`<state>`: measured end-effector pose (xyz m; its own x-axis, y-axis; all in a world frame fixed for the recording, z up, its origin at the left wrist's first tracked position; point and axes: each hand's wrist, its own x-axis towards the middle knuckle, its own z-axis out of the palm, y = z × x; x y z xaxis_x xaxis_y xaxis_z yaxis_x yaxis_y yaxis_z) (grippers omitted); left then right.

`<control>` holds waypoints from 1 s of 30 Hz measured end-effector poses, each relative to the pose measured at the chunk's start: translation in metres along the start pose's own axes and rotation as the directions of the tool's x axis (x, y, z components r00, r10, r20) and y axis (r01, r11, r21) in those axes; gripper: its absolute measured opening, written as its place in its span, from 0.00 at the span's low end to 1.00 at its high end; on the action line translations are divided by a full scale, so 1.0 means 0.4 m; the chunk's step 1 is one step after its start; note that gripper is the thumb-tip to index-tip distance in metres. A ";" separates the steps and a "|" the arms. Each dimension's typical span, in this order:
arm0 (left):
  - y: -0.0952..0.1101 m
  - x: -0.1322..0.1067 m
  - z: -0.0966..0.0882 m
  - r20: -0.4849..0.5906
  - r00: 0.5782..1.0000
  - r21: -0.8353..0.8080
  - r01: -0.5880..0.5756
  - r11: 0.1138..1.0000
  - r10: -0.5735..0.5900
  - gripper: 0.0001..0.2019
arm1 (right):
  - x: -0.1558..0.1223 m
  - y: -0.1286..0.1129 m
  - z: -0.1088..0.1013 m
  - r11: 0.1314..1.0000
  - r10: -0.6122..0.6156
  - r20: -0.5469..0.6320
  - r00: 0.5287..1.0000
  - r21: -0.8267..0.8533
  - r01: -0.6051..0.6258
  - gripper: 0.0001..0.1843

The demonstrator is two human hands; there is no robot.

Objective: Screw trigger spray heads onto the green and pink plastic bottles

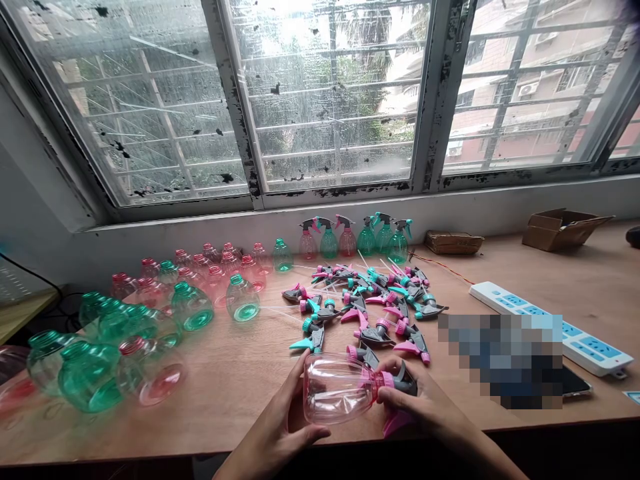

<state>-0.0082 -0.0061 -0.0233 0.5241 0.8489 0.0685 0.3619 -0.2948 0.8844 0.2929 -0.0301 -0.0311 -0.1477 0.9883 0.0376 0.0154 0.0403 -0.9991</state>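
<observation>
While L hand (pixel 286 415) cups 1 btl (pixel 336 392), R hand (pixel 419 395) grips sprayer (pixel 406 383).

Held spray bottle (pixel 343 392): clear pink body, pink collar, dark grey head, pink trigger. Loose trigger sprayers (pixel 379 335): dark grey with pink or turquoise parts. Headless bottles (pixel 90 379): translucent green or pink. Tabletop (pixel 215 403): reddish brown. Power strip (pixel 493 297): white, blue socket panels. Window frame (pixel 434 133): grey, black-flecked.

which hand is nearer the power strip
Right. The right hand holds the sprayer, left of the strip; the left hand is farther left, by the base of the bottle.
</observation>
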 end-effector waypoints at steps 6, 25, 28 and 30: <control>0.002 0.000 0.001 -0.003 1.000 0.006 0.002 1.000 -0.001 0.48 | -0.002 -0.006 0.002 1.000 0.016 0.018 1.000 0.020 -0.016 0.21; 0.001 0.005 0.003 0.015 1.000 -0.065 -0.013 0.998 0.014 0.49 | 0.002 0.003 -0.001 1.000 0.010 -0.001 1.000 0.010 -0.010 0.20; 0.007 0.005 0.002 0.021 1.000 -0.066 0.000 0.998 0.002 0.49 | 0.004 0.005 -0.001 1.000 0.004 -0.010 1.000 0.013 -0.004 0.20; 0.010 0.005 0.001 0.025 1.000 -0.062 0.007 0.998 -0.005 0.49 | 0.003 0.005 -0.002 1.000 0.003 -0.002 1.000 -0.001 -0.003 0.20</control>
<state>-0.0053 -0.0059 -0.0198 0.5415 0.8391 0.0520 0.3168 -0.2610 0.9119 0.2936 -0.0285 -0.0331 -0.1453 0.9888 0.0344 0.0166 0.0372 -0.9992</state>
